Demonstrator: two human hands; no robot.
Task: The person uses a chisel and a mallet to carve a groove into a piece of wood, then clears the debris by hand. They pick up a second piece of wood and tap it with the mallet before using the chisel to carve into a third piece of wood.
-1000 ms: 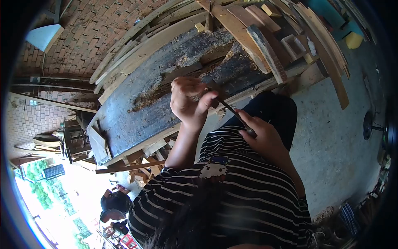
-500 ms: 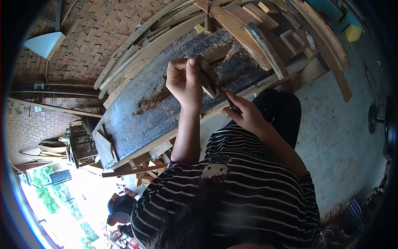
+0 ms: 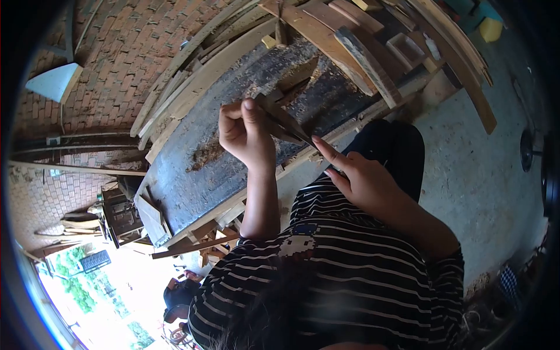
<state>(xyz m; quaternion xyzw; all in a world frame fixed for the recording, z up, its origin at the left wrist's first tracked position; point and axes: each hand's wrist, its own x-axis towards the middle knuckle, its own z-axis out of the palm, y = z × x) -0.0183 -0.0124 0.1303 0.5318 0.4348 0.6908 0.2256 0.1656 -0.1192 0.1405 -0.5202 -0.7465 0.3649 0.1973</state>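
My left hand (image 3: 248, 137) is raised above the workbench, its thumb and fingers closed on the near end of a small dark wooden piece (image 3: 269, 109). My right hand (image 3: 367, 181) is to the right of it, index finger stretched out and thumb apart below. That index fingertip rests at the end of a thin dark hand tool (image 3: 305, 137), which lies along the wooden piece. The rest of the tool is hidden by the right hand, so its exact kind does not show. Under both hands is the dark, worn bench top (image 3: 192, 181), strewn with wood shavings.
Long boards (image 3: 216, 61) line the bench's far side. More planks (image 3: 364, 64), an open small wooden box (image 3: 406, 51) and a white bottle (image 3: 431, 46) are at the right. A fan (image 3: 528, 150) stands on the floor. Another person (image 3: 179, 294) is at lower left.
Both hands have shifted slightly down, the left one also leftward with the wooden piece. My right index finger has straightened out, and the dark handle seen in that hand before is now hidden.
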